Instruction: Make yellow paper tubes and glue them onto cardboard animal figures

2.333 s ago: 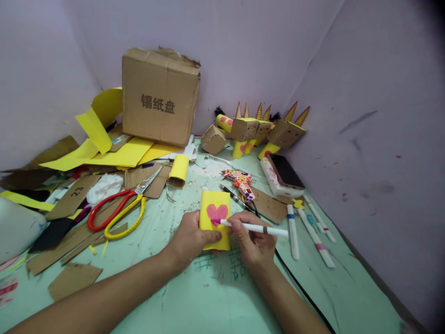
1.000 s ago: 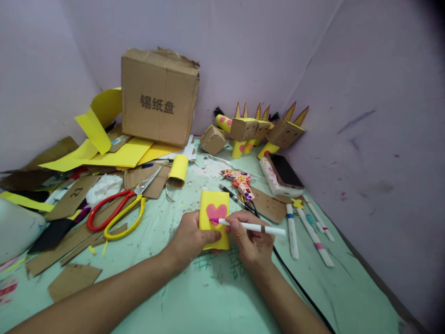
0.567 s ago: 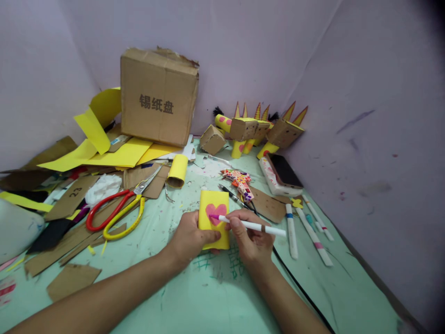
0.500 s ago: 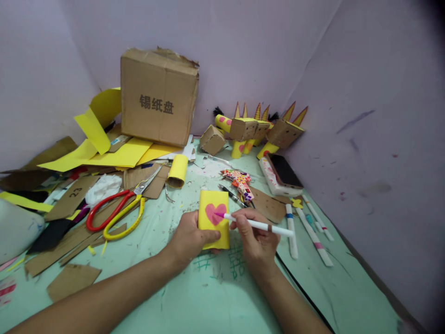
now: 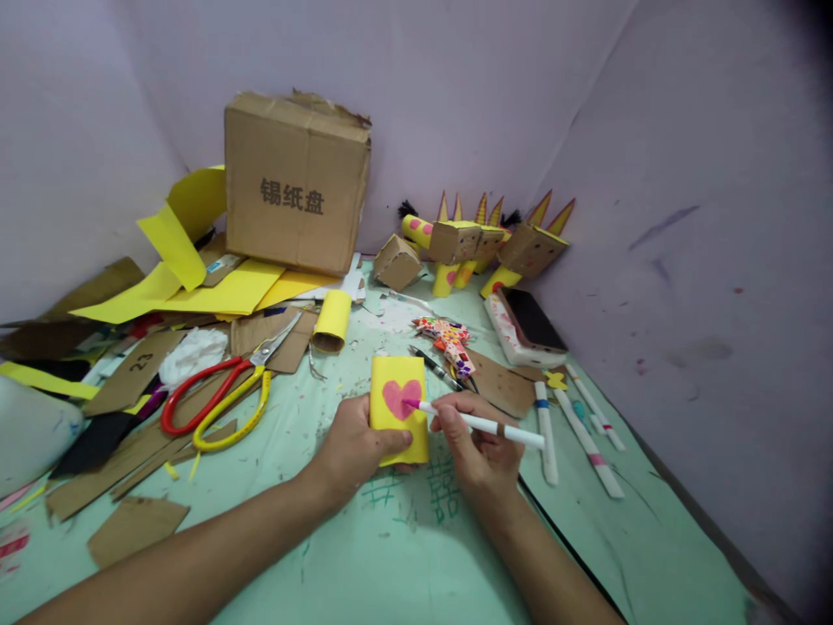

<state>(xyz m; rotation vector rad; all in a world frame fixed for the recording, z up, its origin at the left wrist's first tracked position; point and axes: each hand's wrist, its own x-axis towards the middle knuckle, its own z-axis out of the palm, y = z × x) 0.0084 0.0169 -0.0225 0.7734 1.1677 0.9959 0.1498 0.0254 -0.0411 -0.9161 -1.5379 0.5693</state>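
Note:
A yellow paper-covered tube (image 5: 383, 371), flattened in shape, is gripped by my left hand (image 5: 355, 447), with the thumb across its lower front. On its face is a filled pink heart (image 5: 396, 401). My right hand (image 5: 478, 451) pinches a white felt-tip pen (image 5: 485, 424), whose magenta tip meets the heart's right part. Just behind the tube lie a black pen (image 5: 433, 366) and a colourful patterned glue gun (image 5: 449, 338), as it appears. Another yellow tube (image 5: 331, 319) with a brown inside rests farther back.
Red-and-yellow-handled scissors (image 5: 238, 391) lie on cardboard scraps at left. A cardboard box (image 5: 296, 187) stands behind yellow sheets (image 5: 227, 286). Cardboard animal figures (image 5: 455, 241) stand at the back right. A phone (image 5: 534, 319) and several markers (image 5: 589, 443) lie at right.
The pen tip has shifted slightly within the heart, and my right hand has moved a little with it. My left hand keeps its grip on the tube.

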